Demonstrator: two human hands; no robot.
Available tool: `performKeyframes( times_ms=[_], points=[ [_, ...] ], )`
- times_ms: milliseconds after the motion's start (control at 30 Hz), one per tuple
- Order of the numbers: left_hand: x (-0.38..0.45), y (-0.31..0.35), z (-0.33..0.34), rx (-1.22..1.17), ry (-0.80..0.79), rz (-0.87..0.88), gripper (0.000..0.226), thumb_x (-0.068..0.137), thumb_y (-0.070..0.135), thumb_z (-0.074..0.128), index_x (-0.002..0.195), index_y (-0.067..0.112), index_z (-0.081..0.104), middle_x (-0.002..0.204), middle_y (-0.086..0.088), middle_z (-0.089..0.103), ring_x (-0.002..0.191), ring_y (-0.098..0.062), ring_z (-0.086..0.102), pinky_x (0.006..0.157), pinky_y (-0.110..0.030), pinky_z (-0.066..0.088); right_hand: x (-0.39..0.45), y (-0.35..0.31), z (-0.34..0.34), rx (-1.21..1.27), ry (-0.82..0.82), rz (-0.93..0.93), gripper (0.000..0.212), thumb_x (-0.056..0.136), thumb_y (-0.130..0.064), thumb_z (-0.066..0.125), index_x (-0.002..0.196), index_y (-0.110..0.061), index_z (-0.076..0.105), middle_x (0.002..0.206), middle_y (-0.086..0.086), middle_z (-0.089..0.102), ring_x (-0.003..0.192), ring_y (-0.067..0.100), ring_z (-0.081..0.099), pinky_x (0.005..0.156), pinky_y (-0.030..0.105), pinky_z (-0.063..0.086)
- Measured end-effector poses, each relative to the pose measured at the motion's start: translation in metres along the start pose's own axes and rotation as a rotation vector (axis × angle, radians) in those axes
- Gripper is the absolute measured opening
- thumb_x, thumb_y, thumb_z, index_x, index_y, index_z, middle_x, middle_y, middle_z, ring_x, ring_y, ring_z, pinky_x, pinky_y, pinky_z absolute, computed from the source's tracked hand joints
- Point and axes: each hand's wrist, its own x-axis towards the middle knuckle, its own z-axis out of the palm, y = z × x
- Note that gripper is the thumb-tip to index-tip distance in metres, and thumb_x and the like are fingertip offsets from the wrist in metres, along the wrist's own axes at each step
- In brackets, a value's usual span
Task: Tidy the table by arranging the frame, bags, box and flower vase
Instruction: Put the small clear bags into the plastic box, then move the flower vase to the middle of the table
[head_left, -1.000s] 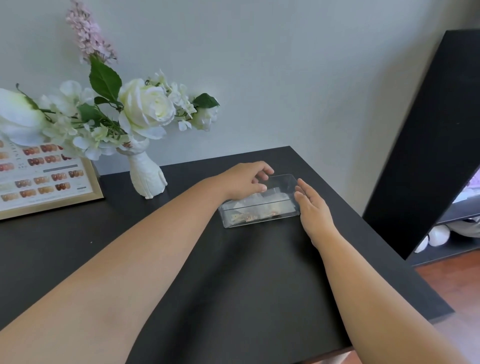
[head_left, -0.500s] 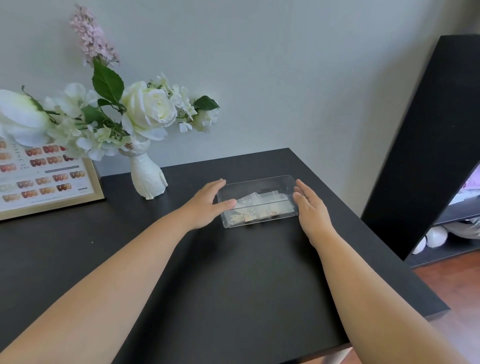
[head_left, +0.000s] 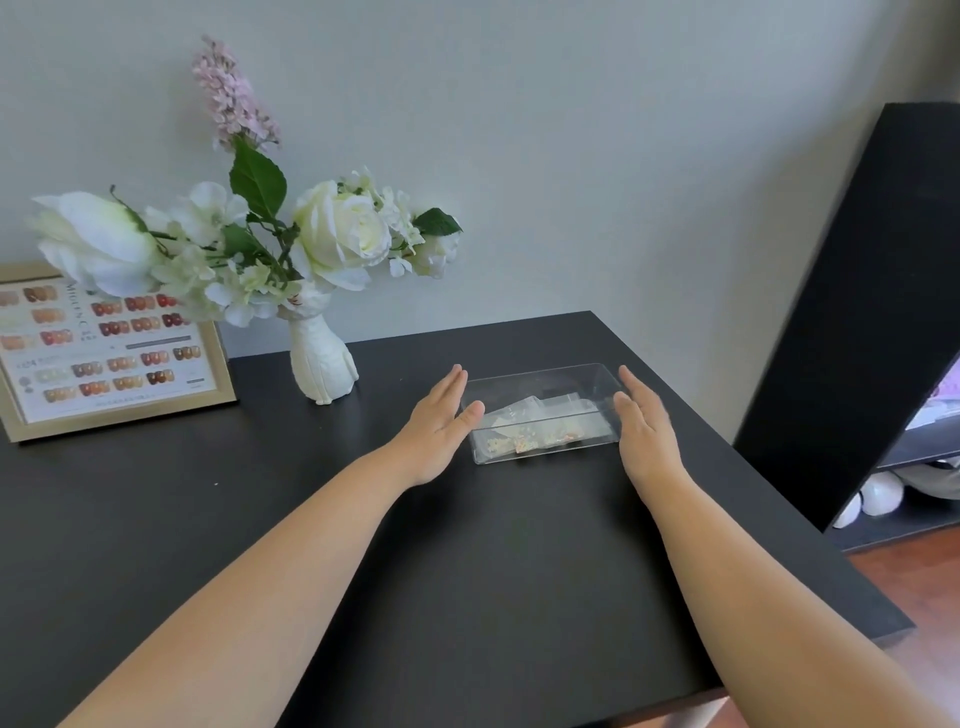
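Observation:
A clear plastic box (head_left: 543, 382) lies on the black table (head_left: 467, 561) right of centre, with several small bags (head_left: 530, 439) inside it. My left hand (head_left: 441, 421) rests flat against the box's left end, thumb touching its wall. At the right end my right hand (head_left: 641, 421) stands flat, fingers straight. Neither hand curls around the box. A white vase (head_left: 322, 364) of white and pink flowers stands at the back. A gold frame (head_left: 117, 364) with a nail colour chart leans at the far left.
A pale wall runs behind the table. A tall black shelf unit (head_left: 852, 322) stands to the right, with white objects (head_left: 878, 493) on its low shelf. The table's right edge is close to my right forearm. Wooden floor shows at the lower right.
My left hand came off the top of the box and moved to its left end, flattening out. My right hand stayed at the right end. The view shifted slightly left.

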Motion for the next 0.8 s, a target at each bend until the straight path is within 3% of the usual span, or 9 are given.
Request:
performKeyframes(
  times_ms=[67, 133, 200, 267, 367, 467, 600, 800],
  points=[
    [-0.014, -0.009, -0.007, -0.063, 0.048, -0.008, 0.07, 0.098, 0.062, 0.02, 0.157, 0.03, 0.0, 0.163, 0.019, -0.008, 0.148, -0.004, -0.007, 0.117, -0.03, -0.003, -0.005, -0.007, 0.003, -0.254, 0.069, -0.127, 0.052, 0.092, -0.043, 0.029, 0.144, -0.039, 0.034, 0.156, -0.009, 0.023, 0.144, 0.013, 0.006, 0.114, 0.04, 0.006],
    [-0.031, -0.026, -0.016, -0.087, 0.099, -0.03, 0.069, 0.098, 0.063, 0.02, 0.157, 0.032, 0.001, 0.162, 0.021, -0.005, 0.148, -0.001, -0.007, 0.116, -0.027, -0.003, -0.016, -0.021, 0.014, -0.368, 0.108, -0.316, 0.046, 0.092, -0.039, 0.033, 0.137, -0.041, 0.041, 0.157, -0.009, 0.019, 0.143, 0.011, -0.001, 0.112, 0.035, -0.001],
    [-0.051, -0.049, -0.027, -0.08, 0.131, -0.079, 0.07, 0.097, 0.064, 0.022, 0.157, 0.033, 0.005, 0.162, 0.021, -0.001, 0.147, 0.001, -0.005, 0.114, -0.024, -0.002, -0.032, -0.037, 0.032, -0.398, 0.078, -0.557, 0.037, 0.089, -0.027, 0.043, 0.123, -0.035, 0.056, 0.151, -0.005, 0.03, 0.139, 0.021, 0.013, 0.108, 0.031, 0.005],
    [-0.07, -0.071, -0.04, -0.081, 0.156, -0.151, 0.07, 0.096, 0.063, 0.026, 0.157, 0.031, 0.011, 0.162, 0.019, 0.007, 0.148, -0.001, 0.001, 0.112, -0.023, 0.002, -0.047, -0.051, 0.057, -0.405, 0.002, -0.799, 0.028, 0.082, -0.015, 0.053, 0.103, -0.024, 0.069, 0.137, 0.002, 0.049, 0.124, 0.03, 0.034, 0.102, 0.037, 0.023],
    [-0.096, -0.099, -0.059, -0.065, 0.225, -0.235, 0.063, 0.1, 0.054, 0.035, 0.155, 0.027, 0.022, 0.161, 0.01, 0.02, 0.146, -0.007, 0.019, 0.112, -0.024, 0.014, -0.068, -0.063, 0.098, -0.369, -0.204, -0.993, 0.021, 0.073, 0.0, 0.062, 0.084, -0.015, 0.073, 0.113, 0.007, 0.063, 0.099, 0.029, 0.054, 0.084, 0.038, 0.043],
    [-0.115, -0.114, -0.073, -0.049, 0.257, -0.287, 0.058, 0.099, 0.053, 0.039, 0.152, 0.031, 0.031, 0.154, 0.015, 0.03, 0.136, -0.005, 0.033, 0.107, -0.026, 0.025, -0.079, -0.068, 0.135, -0.348, -0.413, -0.903, 0.021, 0.078, -0.002, 0.059, 0.086, -0.016, 0.072, 0.105, 0.001, 0.062, 0.087, 0.019, 0.055, 0.076, 0.02, 0.039],
    [-0.124, -0.122, -0.085, -0.283, 0.325, -0.335, 0.043, 0.099, 0.053, 0.042, 0.138, 0.038, 0.049, 0.139, 0.023, 0.047, 0.131, -0.001, 0.041, 0.101, -0.024, 0.03, -0.07, -0.068, 0.18, -0.254, -0.577, -0.558, 0.025, 0.086, -0.012, 0.053, 0.096, -0.031, 0.066, 0.105, -0.019, 0.052, 0.083, 0.005, 0.052, 0.067, 0.008, 0.035],
    [-0.103, -0.138, -0.099, -0.468, 0.366, -0.341, 0.038, 0.098, 0.05, 0.044, 0.132, 0.036, 0.056, 0.131, 0.02, 0.056, 0.122, -0.001, 0.047, 0.098, -0.026, 0.034, -0.033, -0.071, 0.235, -0.228, -0.488, -0.263, 0.026, 0.087, -0.016, 0.051, 0.101, -0.035, 0.061, 0.102, -0.013, 0.053, 0.082, 0.002, 0.054, 0.068, 0.008, 0.038]
  ],
)
